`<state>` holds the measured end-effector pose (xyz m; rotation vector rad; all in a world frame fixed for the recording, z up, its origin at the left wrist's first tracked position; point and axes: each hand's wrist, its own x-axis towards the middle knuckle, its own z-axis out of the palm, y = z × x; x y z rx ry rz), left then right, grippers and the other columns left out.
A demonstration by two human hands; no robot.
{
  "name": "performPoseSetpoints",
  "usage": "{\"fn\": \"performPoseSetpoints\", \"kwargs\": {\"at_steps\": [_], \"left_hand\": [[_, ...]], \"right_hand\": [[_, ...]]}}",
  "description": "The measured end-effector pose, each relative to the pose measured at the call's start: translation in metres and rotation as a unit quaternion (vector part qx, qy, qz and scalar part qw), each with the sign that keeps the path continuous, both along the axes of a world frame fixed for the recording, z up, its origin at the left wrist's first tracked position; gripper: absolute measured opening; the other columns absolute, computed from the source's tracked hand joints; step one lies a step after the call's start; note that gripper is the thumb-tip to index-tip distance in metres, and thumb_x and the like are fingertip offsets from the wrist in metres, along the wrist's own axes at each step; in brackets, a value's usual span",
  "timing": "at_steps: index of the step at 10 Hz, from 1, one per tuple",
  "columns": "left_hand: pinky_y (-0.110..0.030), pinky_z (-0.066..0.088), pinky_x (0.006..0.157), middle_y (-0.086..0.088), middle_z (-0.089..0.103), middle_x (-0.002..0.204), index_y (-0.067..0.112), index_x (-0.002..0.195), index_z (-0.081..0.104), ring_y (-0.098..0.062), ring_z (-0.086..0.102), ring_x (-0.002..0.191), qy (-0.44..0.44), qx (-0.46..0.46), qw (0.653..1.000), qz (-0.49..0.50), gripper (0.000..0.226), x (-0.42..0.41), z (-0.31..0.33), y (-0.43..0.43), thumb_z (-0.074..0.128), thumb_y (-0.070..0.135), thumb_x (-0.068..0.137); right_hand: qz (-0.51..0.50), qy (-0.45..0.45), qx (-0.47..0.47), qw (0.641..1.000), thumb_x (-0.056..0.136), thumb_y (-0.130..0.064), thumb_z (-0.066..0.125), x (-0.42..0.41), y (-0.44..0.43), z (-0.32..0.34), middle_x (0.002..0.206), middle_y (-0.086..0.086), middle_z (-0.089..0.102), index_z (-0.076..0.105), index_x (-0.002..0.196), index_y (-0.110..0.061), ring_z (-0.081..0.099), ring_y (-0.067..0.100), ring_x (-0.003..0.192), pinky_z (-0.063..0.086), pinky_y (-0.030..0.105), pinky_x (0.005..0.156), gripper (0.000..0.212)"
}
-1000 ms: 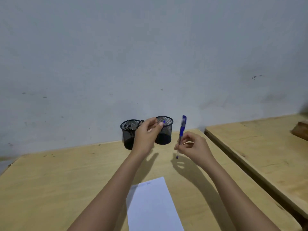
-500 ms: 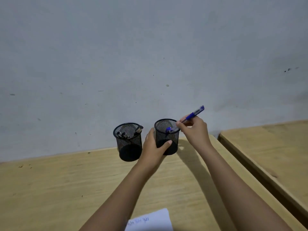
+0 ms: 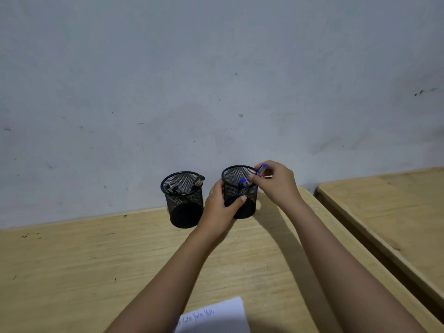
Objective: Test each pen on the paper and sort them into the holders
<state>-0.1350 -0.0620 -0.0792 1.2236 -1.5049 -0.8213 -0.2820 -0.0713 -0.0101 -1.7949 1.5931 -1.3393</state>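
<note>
**Sorting step: blue pen at the rim of the right holder**

Obs.: Two black mesh holders stand side by side along the far edge of the surface (image 3: pixel 72 260), close to the wall, near each other but not touching.

- Left hand (image 3: pixel 219 207): fingers and thumb wrapped round the side of the right holder (image 3: pixel 251 204), bracing it where it stands.
- Right hand (image 3: pixel 276 182): fingers pinching a blue pen (image 3: pixel 262 169) just over the right side of that holder's rim. Pen is tilted. Only its upper end shows above the fingers, so I cannot tell whether the lower end has crossed the rim.
- Right holder already contains a second blue pen (image 3: pixel 242 181), leaning inside.
- Left holder (image 3: pixel 183 205) contains several dark pens (image 3: pixel 173 188), ends up.
- Paper (image 3: pixel 216 318) lies at the near edge of the surface, with blue scribbles along its top. No loose pens visible anywhere on the surface.

Judgement: the step in hand is the drop-off half of the cycle, with the pen being placed in the right holder. The task looks well advanced, possibly on its last pen.

Next move calls for: tip the pen nearer upright, lower it inside the rim clear of the pen already there, then loosen the pinch. The left hand's grip should keep the light mesh holder from tipping or sliding.
</note>
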Motion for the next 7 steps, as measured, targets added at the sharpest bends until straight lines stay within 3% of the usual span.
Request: {"fn": "performPoseSetpoints", "kwargs": {"at_steps": [3, 4, 5, 6, 7], "left_hand": [[-0.042, 0.045, 0.102, 0.007, 0.058, 0.124, 0.029, 0.124, 0.046, -0.012, 0.054, 0.118, -0.039, 0.026, 0.999, -0.009, 0.063, 0.006, 0.005, -0.001, 0.064, 0.053, 0.069], [-0.04, 0.045, 0.102, 0.004, 0.06, 0.122, 0.024, 0.119, 0.053, -0.013, 0.056, 0.115, -0.048, 0.025, 0.998, -0.018, 0.038, 0.006, 0.017, 0.009, 0.062, 0.034, 0.083], [-0.038, 0.045, 0.098, 0.0, 0.062, 0.118, 0.021, 0.118, 0.057, -0.016, 0.056, 0.112, -0.114, 0.014, 0.993, -0.037, 0.029, 0.01, 0.028, 0.027, 0.057, 0.028, 0.09], [-0.036, 0.045, 0.095, -0.004, 0.061, 0.121, 0.02, 0.121, 0.056, -0.019, 0.056, 0.108, -0.168, 0.038, 0.984, -0.046, 0.032, 0.016, 0.038, 0.045, 0.053, 0.032, 0.092], [-0.025, 0.036, 0.095, -0.004, 0.044, 0.139, 0.013, 0.137, 0.041, -0.019, 0.049, 0.119, -0.217, 0.09, 0.97, -0.062, 0.049, 0.022, 0.044, 0.083, 0.05, 0.036, 0.094]], "right_hand": [[-0.007, 0.003, 0.017, 1.0, 0.078, -0.016, 0.069, -0.002, 0.011, 0.001, 0.09, 0.007, 0.069, 0.068, 0.09, -0.009, 0.063, 0.02, 0.088, 0.046, 0.027, 0.077, 0.014], [-0.006, -0.01, 0.026, 1.0, 0.08, -0.012, 0.066, -0.004, 0.021, 0.003, 0.093, 0.007, 0.068, 0.067, 0.091, -0.009, 0.062, 0.017, 0.09, 0.041, 0.022, 0.077, 0.012], [-0.004, -0.005, 0.038, 0.999, 0.083, -0.012, 0.063, -0.005, 0.037, 0.003, 0.103, 0.007, 0.066, 0.066, 0.104, -0.007, 0.058, 0.014, 0.092, 0.041, 0.022, 0.082, 0.022], [-0.001, -0.005, 0.069, 0.998, 0.083, -0.012, 0.063, -0.006, 0.052, 0.003, 0.107, 0.007, 0.065, 0.063, 0.111, -0.005, 0.056, 0.013, 0.094, 0.039, 0.021, 0.083, 0.029], [0.005, -0.02, 0.1, 0.995, 0.082, -0.011, 0.065, -0.009, 0.08, -0.016, 0.111, 0.011, 0.066, 0.062, 0.113, -0.004, 0.058, 0.016, 0.096, 0.041, 0.023, 0.085, 0.031]]}}
